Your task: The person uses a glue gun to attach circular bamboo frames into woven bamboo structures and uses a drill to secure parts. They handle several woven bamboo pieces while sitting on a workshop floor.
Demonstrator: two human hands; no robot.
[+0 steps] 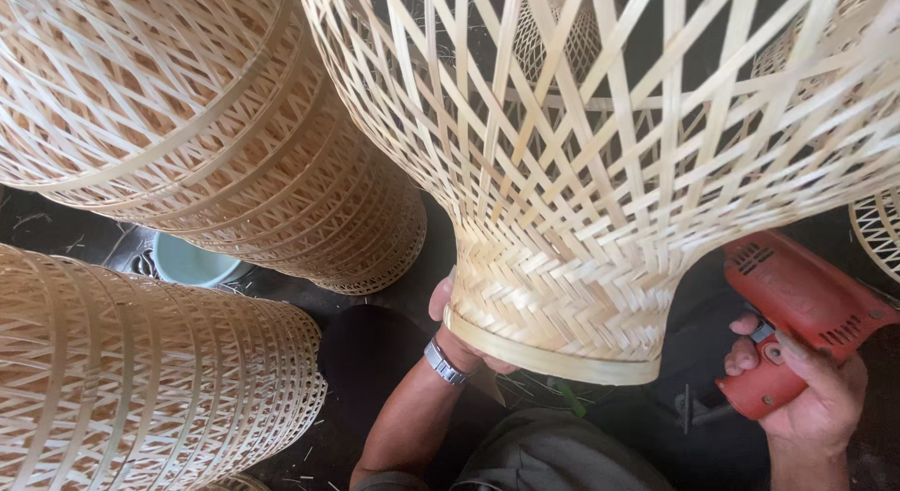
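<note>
The dark floor [84,233] carries stacked woven bamboo baskets [309,210], a pale blue bowl [192,263] and scattered bamboo slivers [305,453].

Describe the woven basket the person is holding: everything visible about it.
The woven basket looks like pale bamboo strips: an open lattice over the wide body, narrowing to a tight herringbone neck that ends in a smooth band rim. It fills the upper right of the view, neck toward the person. The left hand grips the neck from behind; the right hand holds a red power drill beside it.

Bare forearms, silver metal-link wristwatch [444,363] on the left wrist, grey trousers [553,458] at the lap
</note>
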